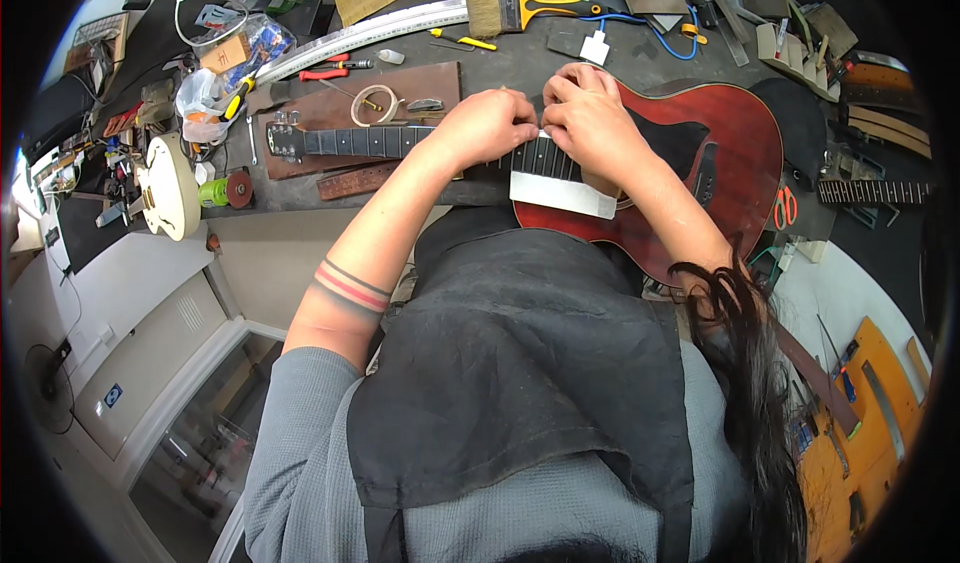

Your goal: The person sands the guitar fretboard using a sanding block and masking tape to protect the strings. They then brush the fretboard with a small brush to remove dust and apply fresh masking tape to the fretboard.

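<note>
A red acoustic guitar point(745, 128) lies across the bench, its headstock point(287, 143) to the left and its dark fretted neck point(350, 143) running under my hands. My left hand point(486, 125) is closed over the fretboard, thumb and fingers pinched. Close beside it, my right hand point(590, 121) bends its fingers down where neck meets body, also pinching. A small pale bit shows between the fingertips, too small to name. Below my right hand, a white strip point(562, 195) lies along the fretboard's near side, over the body's edge. The soundhole is mostly hidden by my right hand and forearm.
A brown board point(430, 85) lies under the neck, with a coiled ring point(374, 106) on it. Behind are a wide paintbrush point(500, 8), a yellow cutter point(463, 40) and a long ruler point(370, 33). Orange-handled scissors point(786, 208) sit right of the guitar; a cream guitar body point(172, 188) stands left.
</note>
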A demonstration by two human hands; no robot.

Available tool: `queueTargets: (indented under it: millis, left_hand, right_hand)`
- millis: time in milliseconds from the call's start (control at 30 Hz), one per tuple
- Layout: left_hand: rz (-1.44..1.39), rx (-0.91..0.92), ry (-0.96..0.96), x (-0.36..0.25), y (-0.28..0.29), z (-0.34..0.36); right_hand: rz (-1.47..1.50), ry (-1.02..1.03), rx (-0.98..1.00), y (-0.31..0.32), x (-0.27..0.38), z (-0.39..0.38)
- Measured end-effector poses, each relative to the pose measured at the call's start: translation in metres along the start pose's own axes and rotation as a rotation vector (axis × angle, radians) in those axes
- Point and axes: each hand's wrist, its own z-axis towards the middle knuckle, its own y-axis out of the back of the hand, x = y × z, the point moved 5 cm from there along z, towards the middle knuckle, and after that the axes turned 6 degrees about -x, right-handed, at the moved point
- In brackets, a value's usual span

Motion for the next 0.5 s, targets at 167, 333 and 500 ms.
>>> queueTargets:
  millis: [167,333,500]
  left_hand:
    - [-0.117,0.04,-0.025,0.007,-0.001,0.011]
    - [-0.152,0.094,0.066,0.006,0.001,0.017]
    - [-0.184,0.109,0.081,0.023,0.001,0.019]
  right_hand:
    - [0.049,-0.046,-0.059,-0.003,-0.005,-0.005]
    - [0.059,-0.042,-0.098,-0.004,-0.005,-0.006]
    - [0.07,-0.09,-0.063,-0.003,-0.014,-0.009]
